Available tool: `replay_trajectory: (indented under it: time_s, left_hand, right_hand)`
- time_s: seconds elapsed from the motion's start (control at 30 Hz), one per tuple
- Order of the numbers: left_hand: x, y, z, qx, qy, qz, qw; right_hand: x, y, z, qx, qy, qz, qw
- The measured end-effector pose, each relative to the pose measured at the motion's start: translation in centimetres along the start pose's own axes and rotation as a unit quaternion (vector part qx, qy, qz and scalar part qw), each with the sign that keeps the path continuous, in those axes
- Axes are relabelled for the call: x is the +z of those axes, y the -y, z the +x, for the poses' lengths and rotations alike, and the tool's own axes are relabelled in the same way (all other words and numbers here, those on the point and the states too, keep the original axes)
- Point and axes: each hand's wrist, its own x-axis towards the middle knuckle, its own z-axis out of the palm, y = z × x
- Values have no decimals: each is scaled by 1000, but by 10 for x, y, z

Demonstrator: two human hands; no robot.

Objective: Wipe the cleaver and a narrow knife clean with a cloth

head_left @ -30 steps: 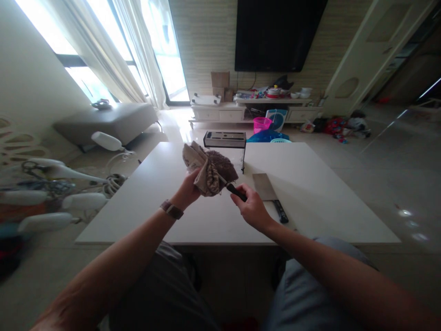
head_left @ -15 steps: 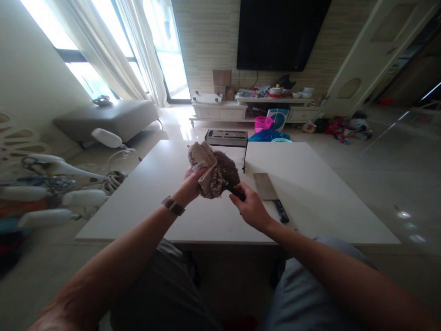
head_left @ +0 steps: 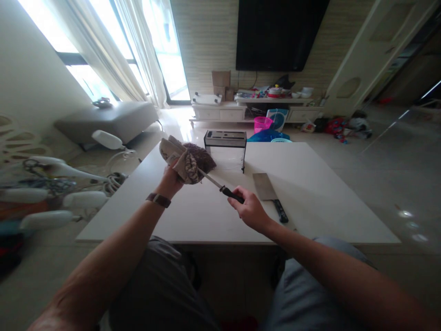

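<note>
My left hand (head_left: pixel 173 178) is closed on a bunched brown and beige cloth (head_left: pixel 188 161) over the table's left half. From the cloth a thin metal rod (head_left: pixel 211 178) sticks out towards the right. Its black handle (head_left: pixel 231 194) is in my right hand (head_left: pixel 248 207), whose fingers are wrapped round it. The rod's far end is hidden in the cloth. To the right of my right hand, a cleaver (head_left: pixel 265 186) lies flat, its black handle pointing towards me. Behind the cloth stands a knife block (head_left: pixel 225 149) with a slotted dark top and clear sides.
All this is on or over a white table (head_left: pixel 320 202). White rounded fixtures (head_left: pixel 86 197) with cables are left of it. Beyond the table are a pink basket (head_left: pixel 262 124), a low cabinet (head_left: pixel 220 113) and a grey bench (head_left: pixel 110 119).
My left hand has moved left and slightly away with the cloth, baring a length of the metal rod. My right hand has hardly moved.
</note>
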Motion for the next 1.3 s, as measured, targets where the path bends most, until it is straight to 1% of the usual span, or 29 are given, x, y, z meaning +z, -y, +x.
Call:
replay_trajectory:
  time_s: [0.1, 0.2, 0.43, 0.53, 0.6, 0.67, 0.77, 0.93, 1.1, 1.2, 1.3]
  left_hand:
    - [4, 3, -2, -10, 18, -4, 1000]
    - [10, 7, -7, -21, 26, -9, 999]
    - [29, 24, -35, -108, 72, 27, 991]
    - [36, 35, -46, -156, 81, 62, 982]
    - [41, 41, -51, -172, 93, 80, 977]
    - [44, 45, -54, -172, 101, 86, 976]
    - [45, 47, -55, -158, 89, 89, 979]
    - [46, 42, -55, -147, 68, 93, 982]
    - [50, 38, -56, -117, 67, 103, 986]
    - [49, 36, -53, -105, 58, 108, 987]
    - [46, 35, -47, -98, 41, 108, 988]
  right_hand:
    - [1, -4, 2, 49, 20, 69, 996]
    - [3, -5, 3, 67, 26, 112, 991]
    - [6, -6, 8, 58, 16, 126, 990]
    - [6, -7, 10, 55, 2, 101, 993]
    - [6, -8, 10, 51, -7, 82, 995]
    - [5, -8, 11, 43, -13, 70, 997]
    - [4, -7, 11, 32, -16, 58, 998]
    - [4, -5, 10, 22, -4, 38, 999]
    - [4, -5, 10, 19, -2, 33, 999]
    - [4, -5, 11, 21, 0, 44, 999]
    - [5, -6, 11, 15, 1, 46, 999]
